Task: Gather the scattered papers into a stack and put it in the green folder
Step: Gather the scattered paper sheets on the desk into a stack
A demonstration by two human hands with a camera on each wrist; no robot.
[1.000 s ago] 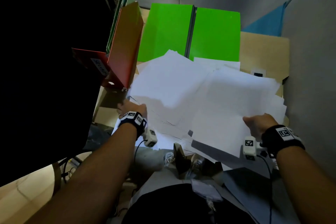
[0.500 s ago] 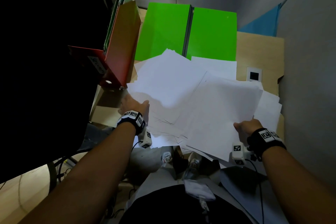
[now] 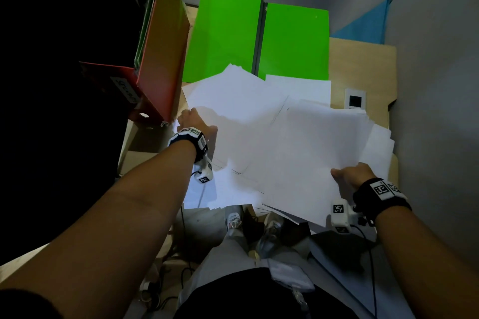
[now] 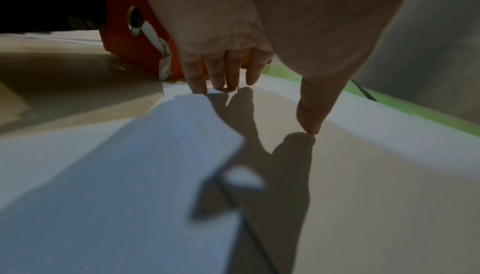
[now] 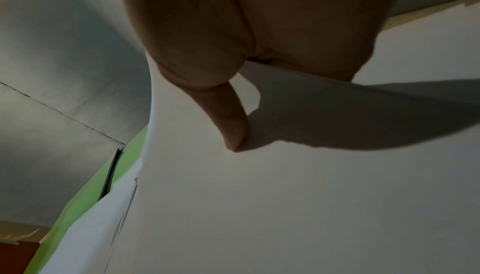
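Both hands have pulled inward vs a sec ago: left hand at 9 o'clock, fingers straight, tips pressing the papers; right hand at 4 o'clock pinching a lifted sheaf, thumb on top. Pile's tighter but still fanned on the counter, far edge overlapping the open green folder at 12 o'clock. Stack needs squaring, prob. a few more pushes.

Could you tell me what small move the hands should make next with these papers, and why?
Probably draw both hands inward to square the sheets. The papers lie fanned and askew, some overhanging the desk's near edge. The left hand presses their left side with straight fingers; the right hand pinches the right-hand bunch. The green folder lies open behind.
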